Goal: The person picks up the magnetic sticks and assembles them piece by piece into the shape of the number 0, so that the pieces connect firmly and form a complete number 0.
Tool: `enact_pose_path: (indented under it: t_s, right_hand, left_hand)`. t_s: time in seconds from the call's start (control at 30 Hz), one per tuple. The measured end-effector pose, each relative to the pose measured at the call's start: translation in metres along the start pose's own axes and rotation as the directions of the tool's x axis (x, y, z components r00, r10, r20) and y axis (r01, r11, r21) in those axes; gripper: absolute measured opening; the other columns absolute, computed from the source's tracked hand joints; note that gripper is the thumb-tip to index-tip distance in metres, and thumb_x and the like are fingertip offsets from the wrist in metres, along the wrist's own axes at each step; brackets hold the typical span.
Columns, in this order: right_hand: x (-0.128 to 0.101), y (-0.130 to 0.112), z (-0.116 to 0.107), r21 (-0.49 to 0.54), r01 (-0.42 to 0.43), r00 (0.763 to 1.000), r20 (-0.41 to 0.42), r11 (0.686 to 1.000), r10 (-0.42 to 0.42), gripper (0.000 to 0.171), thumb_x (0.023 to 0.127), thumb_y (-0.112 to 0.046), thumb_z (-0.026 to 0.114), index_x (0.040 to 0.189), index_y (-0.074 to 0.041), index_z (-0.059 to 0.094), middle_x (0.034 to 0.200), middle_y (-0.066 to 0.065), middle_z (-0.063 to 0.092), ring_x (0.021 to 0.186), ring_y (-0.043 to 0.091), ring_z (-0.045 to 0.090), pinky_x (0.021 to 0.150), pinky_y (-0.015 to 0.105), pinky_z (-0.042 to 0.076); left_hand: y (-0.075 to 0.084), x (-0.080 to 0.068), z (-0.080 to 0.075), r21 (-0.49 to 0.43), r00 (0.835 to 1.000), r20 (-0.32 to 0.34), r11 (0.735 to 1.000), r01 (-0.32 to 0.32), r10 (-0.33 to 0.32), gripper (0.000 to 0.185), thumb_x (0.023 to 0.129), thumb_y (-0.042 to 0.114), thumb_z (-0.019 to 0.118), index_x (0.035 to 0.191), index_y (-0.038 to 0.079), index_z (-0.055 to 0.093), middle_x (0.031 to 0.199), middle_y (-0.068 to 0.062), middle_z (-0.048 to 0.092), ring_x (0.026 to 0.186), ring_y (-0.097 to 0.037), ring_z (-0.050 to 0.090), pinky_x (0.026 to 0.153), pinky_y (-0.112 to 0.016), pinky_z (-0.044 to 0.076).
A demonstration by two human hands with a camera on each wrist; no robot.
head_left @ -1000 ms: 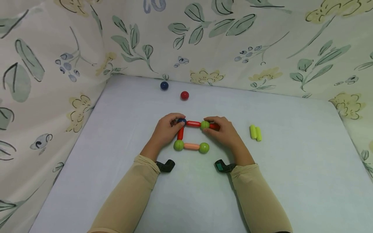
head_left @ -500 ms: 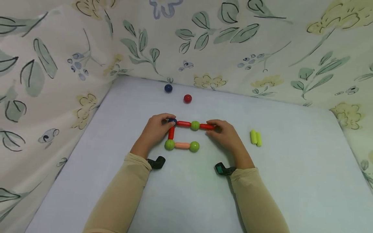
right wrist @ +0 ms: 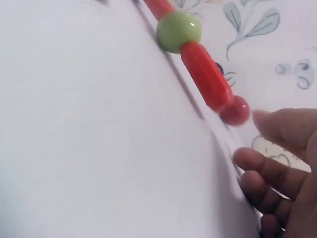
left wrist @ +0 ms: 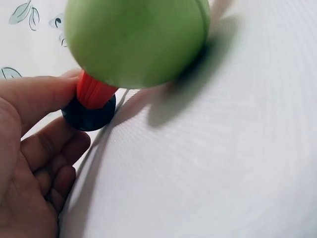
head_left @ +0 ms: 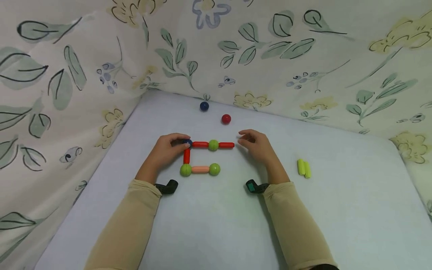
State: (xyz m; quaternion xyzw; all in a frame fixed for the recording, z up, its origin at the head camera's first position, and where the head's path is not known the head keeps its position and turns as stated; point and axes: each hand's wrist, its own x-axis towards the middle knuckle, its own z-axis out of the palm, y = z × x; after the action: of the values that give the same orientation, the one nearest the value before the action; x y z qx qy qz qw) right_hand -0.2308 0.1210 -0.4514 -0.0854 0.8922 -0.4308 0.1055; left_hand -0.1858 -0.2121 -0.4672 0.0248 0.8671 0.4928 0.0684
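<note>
My left hand [head_left: 163,152] pinches a dark blue ball [head_left: 189,143] at the upper left corner of a ball-and-rod figure on the table. From that ball one red rod [head_left: 187,156] runs down to a green ball [head_left: 185,170], joined by a peach rod [head_left: 200,169] to another green ball [head_left: 214,169]. A second red rod [head_left: 200,144] leads right to a third green ball [head_left: 213,145], which carries an outer red rod [head_left: 226,145]. Just right of that rod's free end is my right hand [head_left: 255,145], fingers loosely bent, holding nothing.
Toward the back of the white table [head_left: 216,225] lie a loose dark blue ball [head_left: 204,106] and a red ball [head_left: 226,119]. Two yellow-green rods [head_left: 304,168] lie side by side on the right. Floral cloth [head_left: 209,56] rises behind and at the left.
The figure has shifted left with my left hand on its blue ball. My right hand has let go of the outer red rod and stands a little apart from its end.
</note>
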Motion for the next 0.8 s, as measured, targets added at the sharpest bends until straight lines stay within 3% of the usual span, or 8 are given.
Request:
enact_pose_path:
  t_s: [0.1,0.2,0.33,0.43,0.53,0.63,0.8]
  right_hand:
    - [0.024,-0.009,0.004,0.017,0.015,1.0,0.002,1.0,-0.015,0.039,0.097,-0.027,0.063,0.136,-0.024,0.058,0.127,0.003,0.06,0.103,0.024,0.056,0.081,0.037,0.05]
    - [0.045,-0.019,0.009,0.008,0.066,0.996,0.054,0.998,-0.066,0.048,0.099,-0.021,0.059,0.145,-0.025,0.049,0.151,0.0,0.043,0.117,0.028,0.053,0.095,0.043,0.047]
    - [0.063,-0.026,0.016,-0.065,0.122,0.982,0.156,0.99,-0.111,0.053,0.1,-0.013,0.051,0.152,-0.021,0.039,0.164,-0.005,0.02,0.141,0.03,0.038,0.115,0.046,0.031]
    - [0.063,-0.02,0.018,-0.105,0.085,0.987,0.144,0.991,-0.069,0.052,0.099,-0.014,0.053,0.149,-0.021,0.044,0.16,-0.001,0.032,0.138,0.03,0.042,0.112,0.046,0.035]
    - [0.055,-0.011,0.018,-0.083,0.007,0.998,0.07,0.997,-0.001,0.046,0.097,-0.019,0.059,0.142,-0.022,0.053,0.144,0.005,0.051,0.119,0.029,0.053,0.097,0.045,0.047]
    - [0.04,-0.004,0.02,-0.04,-0.048,0.999,-0.002,0.998,0.048,0.039,0.094,-0.022,0.065,0.133,-0.021,0.059,0.128,0.007,0.059,0.104,0.027,0.055,0.083,0.039,0.049]
    - [0.023,-0.004,0.022,-0.005,-0.012,0.998,-0.067,1.0,0.012,0.034,0.09,-0.026,0.071,0.122,-0.019,0.064,0.114,0.006,0.065,0.096,0.024,0.056,0.078,0.036,0.046]
  left_hand:
    - [-0.002,0.001,0.001,-0.027,1.0,-0.012,1.0,-0.01,0.009,0.032,0.091,0.033,0.07,0.121,0.022,0.069,0.131,-0.001,0.062,0.129,-0.022,0.05,0.111,-0.048,0.036]
    - [-0.004,0.001,0.002,-0.044,1.0,-0.016,0.999,-0.008,0.008,0.03,0.091,0.031,0.07,0.12,0.022,0.069,0.129,-0.001,0.062,0.128,-0.023,0.05,0.111,-0.048,0.036]
    - [-0.005,0.0,0.001,-0.053,1.0,-0.015,0.999,0.0,-0.001,0.027,0.091,0.03,0.071,0.117,0.023,0.07,0.126,0.0,0.063,0.125,-0.021,0.051,0.11,-0.048,0.036]
    - [-0.004,0.001,0.002,-0.041,1.0,-0.009,0.999,-0.015,0.015,0.027,0.09,0.031,0.072,0.116,0.023,0.071,0.124,0.001,0.064,0.124,-0.021,0.052,0.11,-0.048,0.037]
    - [-0.004,0.001,0.002,-0.031,0.999,-0.012,0.999,-0.033,0.033,0.027,0.09,0.029,0.072,0.116,0.021,0.071,0.12,0.001,0.066,0.121,-0.021,0.054,0.109,-0.048,0.038]
    - [-0.004,0.001,0.003,-0.035,0.999,-0.025,0.999,-0.033,0.032,0.025,0.09,0.028,0.072,0.114,0.021,0.072,0.117,0.001,0.067,0.119,-0.021,0.055,0.108,-0.048,0.039]
    - [-0.004,0.002,0.002,-0.05,0.999,-0.042,0.999,-0.017,0.015,0.024,0.09,0.026,0.071,0.114,0.021,0.071,0.114,0.001,0.066,0.112,-0.02,0.056,0.104,-0.046,0.041]
